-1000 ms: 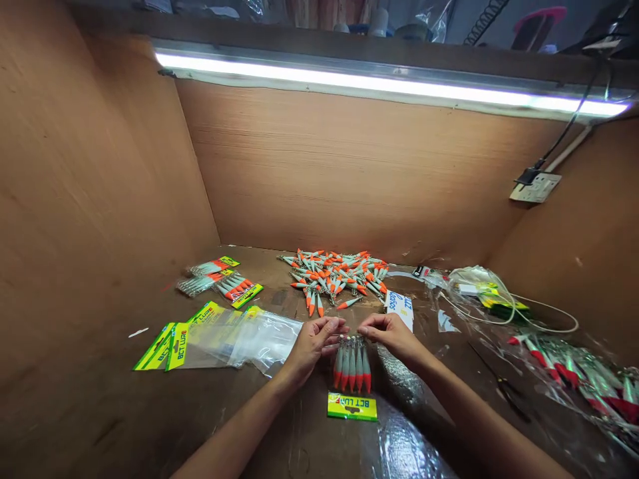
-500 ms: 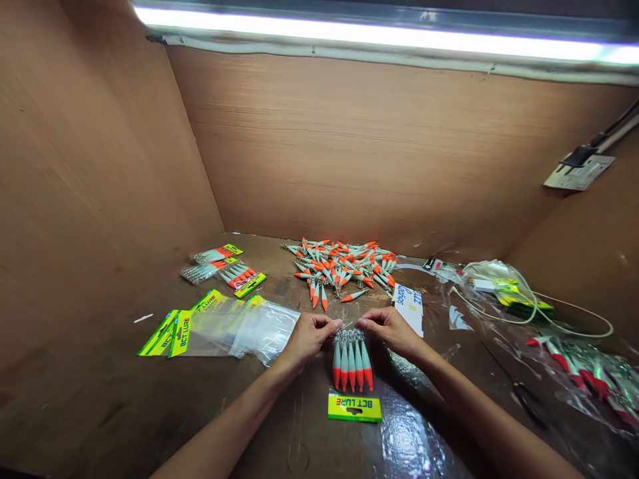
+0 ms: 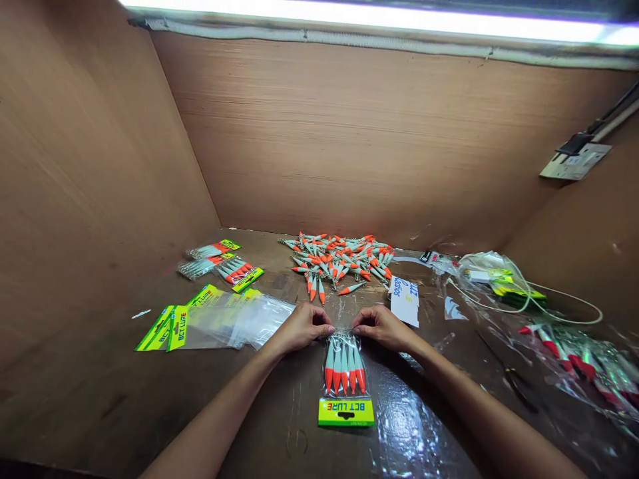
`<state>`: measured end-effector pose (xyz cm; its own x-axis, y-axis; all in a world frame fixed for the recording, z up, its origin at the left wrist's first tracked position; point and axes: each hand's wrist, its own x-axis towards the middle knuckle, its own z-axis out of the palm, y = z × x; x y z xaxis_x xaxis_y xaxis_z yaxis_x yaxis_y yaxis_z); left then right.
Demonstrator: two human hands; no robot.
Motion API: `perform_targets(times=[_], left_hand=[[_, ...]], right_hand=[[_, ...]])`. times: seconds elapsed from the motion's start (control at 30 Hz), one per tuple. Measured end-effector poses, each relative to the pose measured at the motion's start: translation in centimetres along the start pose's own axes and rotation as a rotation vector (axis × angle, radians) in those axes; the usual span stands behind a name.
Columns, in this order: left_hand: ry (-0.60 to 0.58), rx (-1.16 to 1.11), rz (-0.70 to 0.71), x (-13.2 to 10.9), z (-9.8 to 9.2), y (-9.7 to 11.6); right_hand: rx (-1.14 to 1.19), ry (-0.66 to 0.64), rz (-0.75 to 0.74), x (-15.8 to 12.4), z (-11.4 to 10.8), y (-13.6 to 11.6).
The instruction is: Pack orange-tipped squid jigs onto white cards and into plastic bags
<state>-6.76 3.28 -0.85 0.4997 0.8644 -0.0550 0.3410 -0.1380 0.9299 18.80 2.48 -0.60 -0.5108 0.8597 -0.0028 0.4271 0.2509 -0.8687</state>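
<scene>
A clear plastic packet [image 3: 344, 376] with a green-yellow "BCT LURE" header card lies on the dark table in front of me. It holds several orange-tipped grey lures side by side. My left hand [image 3: 302, 328] pinches the packet's far open end at its left corner, fingers closed. My right hand [image 3: 382, 327] pinches the same end at its right corner, fingers closed. Both hands rest low on the table.
A pile of loose orange-and-grey lures [image 3: 339, 263] lies at the back. Empty packets with green cards [image 3: 210, 322] lie to the left, filled packets [image 3: 222, 266] behind them. A white label card [image 3: 404, 301], cable and more bagged lures [image 3: 579, 359] are on the right.
The lures now sit inside the clear packet above its header card. Both hands have dropped to the table and pinch its open end. The view has tilted down slightly.
</scene>
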Motion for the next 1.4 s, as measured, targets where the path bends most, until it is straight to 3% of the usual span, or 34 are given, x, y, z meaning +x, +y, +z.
perform_targets(times=[0.37,0.73,0.87,0.97,1.13,1.23,1.4], left_hand=[[-0.116,0.118,0.07,-0.4,0.3,0.9],[0.013,0.263,0.167,-3.4,2.2,1.2],[0.094,0.142,0.176,-4.3,3.0,1.4],[0.138,-0.105,0.088,-4.5,3.5,1.4],[0.033,-0.466,-0.073,-4.2,3.8,1.7],[-0.038,-0.489,-0.127,-4.0,4.0,1.9],[0.021,-0.399,-0.093,-3.6,4.3,1.9]], right_hand=[[-0.116,-0.038,0.004,-0.2,0.2,-1.1],[-0.102,0.078,-0.065,-0.9,1.0,-0.9],[-0.086,0.161,-0.118,-1.4,1.3,-0.8],[-0.059,0.22,-0.162,-1.8,1.1,-1.0],[0.075,0.264,-0.144,-1.9,0.4,-1.8],[0.189,0.264,-0.044,-1.7,0.1,-2.0],[0.321,0.268,0.071,-1.6,0.2,-2.1]])
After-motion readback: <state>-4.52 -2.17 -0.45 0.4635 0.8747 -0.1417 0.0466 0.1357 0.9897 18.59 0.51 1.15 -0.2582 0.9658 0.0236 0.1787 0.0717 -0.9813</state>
